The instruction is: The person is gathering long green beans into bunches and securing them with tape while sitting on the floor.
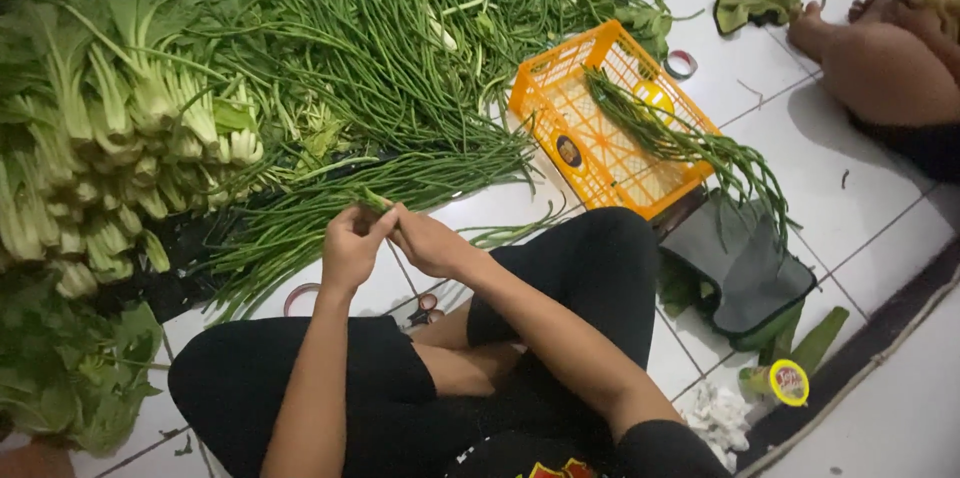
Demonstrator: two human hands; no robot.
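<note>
Above the crossed black-clad legs, the fingertips of the left hand and right hand met, pinching the end of a bunch of thin green long beans. The slender pods fanned across the white tiled floor, near an orange plastic crate.

Home or market back room, work done on the floor: white tiled floor, heaps of long beans and leafy greens beyond the hands, orange plastic crate to their right.
</note>
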